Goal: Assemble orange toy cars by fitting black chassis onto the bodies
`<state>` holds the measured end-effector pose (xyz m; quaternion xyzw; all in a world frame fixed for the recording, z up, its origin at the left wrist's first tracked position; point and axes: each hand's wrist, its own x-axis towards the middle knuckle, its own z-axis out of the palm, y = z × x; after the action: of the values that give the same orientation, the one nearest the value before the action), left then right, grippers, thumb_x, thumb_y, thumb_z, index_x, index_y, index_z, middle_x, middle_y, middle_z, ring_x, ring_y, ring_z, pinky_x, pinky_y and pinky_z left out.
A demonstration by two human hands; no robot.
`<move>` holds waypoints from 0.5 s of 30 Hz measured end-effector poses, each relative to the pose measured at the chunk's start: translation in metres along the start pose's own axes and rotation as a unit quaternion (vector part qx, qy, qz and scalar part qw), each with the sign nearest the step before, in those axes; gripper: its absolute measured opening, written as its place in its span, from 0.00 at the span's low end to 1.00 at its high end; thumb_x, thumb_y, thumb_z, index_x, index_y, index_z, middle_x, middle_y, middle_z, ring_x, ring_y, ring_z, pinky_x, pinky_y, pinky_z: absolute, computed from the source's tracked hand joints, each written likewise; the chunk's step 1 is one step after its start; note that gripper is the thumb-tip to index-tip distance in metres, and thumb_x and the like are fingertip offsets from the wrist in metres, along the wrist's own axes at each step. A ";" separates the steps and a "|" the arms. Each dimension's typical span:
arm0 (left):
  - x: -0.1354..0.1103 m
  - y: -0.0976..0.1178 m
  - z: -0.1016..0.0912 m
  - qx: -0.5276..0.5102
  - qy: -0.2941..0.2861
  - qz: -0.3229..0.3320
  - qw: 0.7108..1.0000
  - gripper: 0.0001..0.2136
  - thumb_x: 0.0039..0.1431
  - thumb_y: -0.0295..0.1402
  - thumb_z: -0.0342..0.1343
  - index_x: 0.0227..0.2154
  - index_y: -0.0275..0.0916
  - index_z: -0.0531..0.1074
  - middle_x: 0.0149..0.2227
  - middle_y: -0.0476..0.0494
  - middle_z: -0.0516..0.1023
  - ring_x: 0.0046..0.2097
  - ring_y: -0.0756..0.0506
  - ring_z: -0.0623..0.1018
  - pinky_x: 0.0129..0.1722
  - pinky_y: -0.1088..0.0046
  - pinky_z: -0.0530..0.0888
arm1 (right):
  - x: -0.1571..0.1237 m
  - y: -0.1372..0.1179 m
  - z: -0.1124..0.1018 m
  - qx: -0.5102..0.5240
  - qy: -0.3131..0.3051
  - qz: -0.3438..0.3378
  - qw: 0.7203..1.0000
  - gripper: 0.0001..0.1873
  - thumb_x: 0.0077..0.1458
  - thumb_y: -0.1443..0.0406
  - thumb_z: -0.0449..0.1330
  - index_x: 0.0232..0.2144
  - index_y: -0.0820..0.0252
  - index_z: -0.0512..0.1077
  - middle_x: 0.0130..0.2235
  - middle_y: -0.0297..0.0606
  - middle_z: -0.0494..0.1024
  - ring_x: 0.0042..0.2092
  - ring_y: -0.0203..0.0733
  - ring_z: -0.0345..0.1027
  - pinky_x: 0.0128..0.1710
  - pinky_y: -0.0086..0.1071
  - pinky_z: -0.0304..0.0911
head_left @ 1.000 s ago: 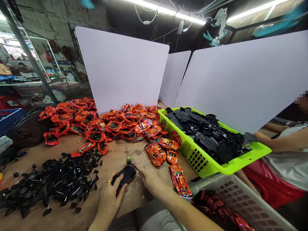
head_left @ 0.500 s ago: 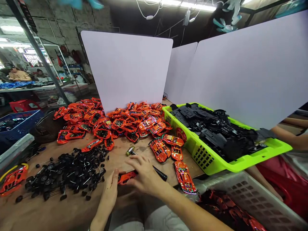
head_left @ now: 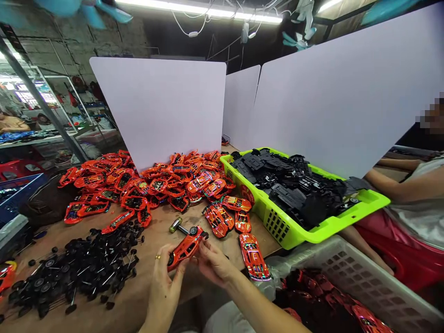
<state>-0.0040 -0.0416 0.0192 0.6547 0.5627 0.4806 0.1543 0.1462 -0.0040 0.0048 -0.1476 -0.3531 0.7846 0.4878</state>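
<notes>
A toy car [head_left: 188, 247] with an orange body and black wheels is held on its side, between my two hands and above the table's front part. My left hand [head_left: 165, 275] is closed on its rear or front end at the left, thumb underneath. The fingers of my right hand [head_left: 214, 261] pinch the other end. Just behind the car lies a small hammer [head_left: 176, 225] with a yellowish head, its black handle partly hidden by the car. Left of my hands spreads a pile of black wheels on metal axles [head_left: 79, 266].
Orange car shells [head_left: 166, 180] are heaped at the back, several more [head_left: 254, 256] lying to the right. A lime green basket [head_left: 274, 226] holds black chassis parts. Below it stands a pale crate [head_left: 367, 273] with red shells. White panels [head_left: 166, 111] rise behind; a person's arm [head_left: 398, 185] shows at right.
The car has been raised and tilted, its wheels now showing. My right hand has moved from over it to gripping its right end. The whole view has shifted to the right.
</notes>
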 end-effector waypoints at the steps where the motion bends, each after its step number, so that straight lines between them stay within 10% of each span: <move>1: 0.001 0.002 0.003 0.007 0.001 0.028 1.000 0.11 0.63 0.42 0.54 0.44 0.42 0.70 0.43 0.40 0.77 0.45 0.40 0.78 0.43 0.61 0.77 | -0.003 -0.002 -0.001 0.019 0.006 0.003 1.000 0.23 0.50 0.50 0.68 0.44 0.55 0.73 0.46 0.41 0.79 0.50 0.48 0.71 0.49 0.42 0.64; 8: 0.008 0.015 0.024 0.044 0.010 0.148 0.988 0.10 0.63 0.34 0.55 0.46 0.44 0.70 0.45 0.42 0.77 0.47 0.42 0.77 0.46 0.64 0.75 | -0.011 -0.012 -0.015 0.062 0.036 -0.019 0.997 0.24 0.51 0.53 0.68 0.50 0.50 0.73 0.50 0.40 0.78 0.53 0.48 0.70 0.51 0.44 0.64; 15: 0.004 0.018 0.056 -0.079 -0.077 -0.021 0.994 0.18 0.66 0.48 0.43 0.45 0.42 0.70 0.43 0.40 0.77 0.43 0.40 0.78 0.41 0.63 0.76 | -0.032 -0.030 -0.018 -0.037 0.159 -0.064 0.984 0.30 0.51 0.42 0.63 0.48 0.55 0.74 0.45 0.41 0.80 0.49 0.49 0.72 0.52 0.44 0.64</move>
<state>0.0509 -0.0255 0.0070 0.6633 0.5230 0.4685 0.2588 0.1916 -0.0166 0.0094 -0.2659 -0.3087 0.7043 0.5813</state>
